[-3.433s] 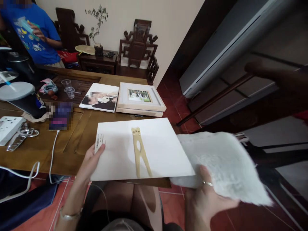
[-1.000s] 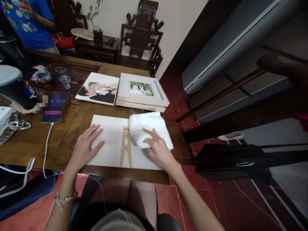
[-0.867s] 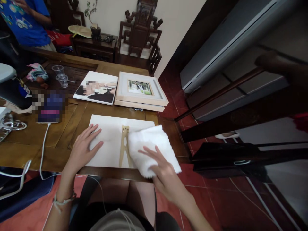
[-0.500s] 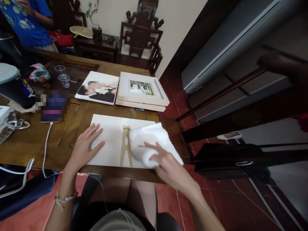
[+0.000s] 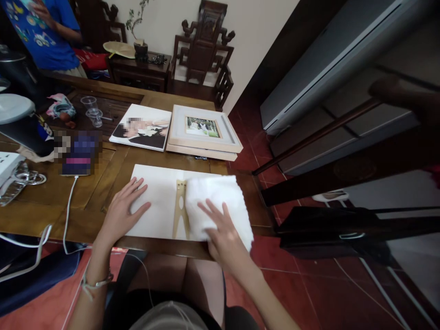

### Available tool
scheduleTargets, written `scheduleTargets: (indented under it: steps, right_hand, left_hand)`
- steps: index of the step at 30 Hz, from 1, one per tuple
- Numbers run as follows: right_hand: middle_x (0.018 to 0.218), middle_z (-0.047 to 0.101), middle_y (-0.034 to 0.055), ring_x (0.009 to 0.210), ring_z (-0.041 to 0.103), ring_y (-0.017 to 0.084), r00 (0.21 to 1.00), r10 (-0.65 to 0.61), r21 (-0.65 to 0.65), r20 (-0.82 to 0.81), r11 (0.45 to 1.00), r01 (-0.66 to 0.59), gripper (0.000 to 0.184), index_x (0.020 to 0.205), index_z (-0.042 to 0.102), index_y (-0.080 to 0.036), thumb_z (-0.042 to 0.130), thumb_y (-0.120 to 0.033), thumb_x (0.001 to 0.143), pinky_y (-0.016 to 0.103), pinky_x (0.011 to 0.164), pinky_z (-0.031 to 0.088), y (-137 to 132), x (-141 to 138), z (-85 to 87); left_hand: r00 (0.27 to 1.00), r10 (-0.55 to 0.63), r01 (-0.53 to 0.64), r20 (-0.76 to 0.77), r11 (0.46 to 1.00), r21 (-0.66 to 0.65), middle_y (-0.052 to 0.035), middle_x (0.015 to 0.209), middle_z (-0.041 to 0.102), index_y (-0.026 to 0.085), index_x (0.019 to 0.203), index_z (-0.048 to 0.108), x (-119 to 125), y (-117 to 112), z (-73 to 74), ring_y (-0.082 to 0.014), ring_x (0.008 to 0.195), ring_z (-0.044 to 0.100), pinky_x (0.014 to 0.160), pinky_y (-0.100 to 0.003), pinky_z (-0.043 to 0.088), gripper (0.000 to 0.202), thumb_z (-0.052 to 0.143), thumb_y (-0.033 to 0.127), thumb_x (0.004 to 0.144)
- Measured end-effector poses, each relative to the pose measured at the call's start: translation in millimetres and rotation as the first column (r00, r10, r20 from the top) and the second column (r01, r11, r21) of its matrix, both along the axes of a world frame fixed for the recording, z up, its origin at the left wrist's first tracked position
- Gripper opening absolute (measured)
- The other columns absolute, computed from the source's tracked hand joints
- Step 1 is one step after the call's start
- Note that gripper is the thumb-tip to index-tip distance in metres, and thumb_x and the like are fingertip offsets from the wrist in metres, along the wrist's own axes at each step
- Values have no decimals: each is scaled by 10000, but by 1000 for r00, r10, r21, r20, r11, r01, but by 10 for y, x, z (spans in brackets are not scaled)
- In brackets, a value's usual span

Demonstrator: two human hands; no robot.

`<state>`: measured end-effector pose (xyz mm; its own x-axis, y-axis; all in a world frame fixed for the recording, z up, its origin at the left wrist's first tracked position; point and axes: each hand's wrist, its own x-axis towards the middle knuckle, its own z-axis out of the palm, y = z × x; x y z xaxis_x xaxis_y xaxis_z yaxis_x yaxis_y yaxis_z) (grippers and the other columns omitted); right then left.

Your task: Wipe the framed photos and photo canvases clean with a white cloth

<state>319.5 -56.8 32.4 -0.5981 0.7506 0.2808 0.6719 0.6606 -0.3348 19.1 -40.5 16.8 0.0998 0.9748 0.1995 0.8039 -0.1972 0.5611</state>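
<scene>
A white panel (image 5: 158,201) lies flat at the table's front edge, with a tan, two-legged stand piece (image 5: 179,206) along its middle. My left hand (image 5: 127,208) rests on the panel's left side, fingers spread and holding nothing. On the right half is a white cloth (image 5: 223,192), which covers that part of the panel and touches the stand piece. My right hand (image 5: 222,233) presses on the cloth with its fingers spread; the thumb is slightly blurred.
Behind the panel lie a photo print (image 5: 144,130) and stacked picture frames (image 5: 206,133). Leftward are a phone (image 5: 80,153) with a white cable (image 5: 68,206), plastic cups (image 5: 94,117) and a dark tumbler (image 5: 20,128). Across the table stands a person in a blue shirt (image 5: 44,36).
My right hand has shifted left and its fingers have spread over the cloth. The cloth lies flatter, with its right corner drawn inward. My left hand stays on the panel.
</scene>
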Motion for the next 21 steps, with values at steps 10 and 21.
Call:
scheduleTargets:
  steps: [10,21]
  right_hand:
    - [1353,614,49,1340,480,282,990,133,-307,49,945,-112,431,735,645,-211,376,49,520,585,1159,323,-353,312,543]
    - [1475,471,182,1448,279,353,997,-71,-39,26,997,72,360,853,637,-143,418,50,642,712,1129,175,1038,-27,-21]
  left_hand:
    - [1000,-17,17,-5,1000,22,-65,1499,466,261,1366,531,-5,9,-4,-281,1437,345,1140,-542,326,514,533,514,919]
    - [1000,-8,8,-11,1000,0,-70,1499,467,273,1361,532,-8,1,2,-274,1438,344,1140,-543,315,501,530,511,921]
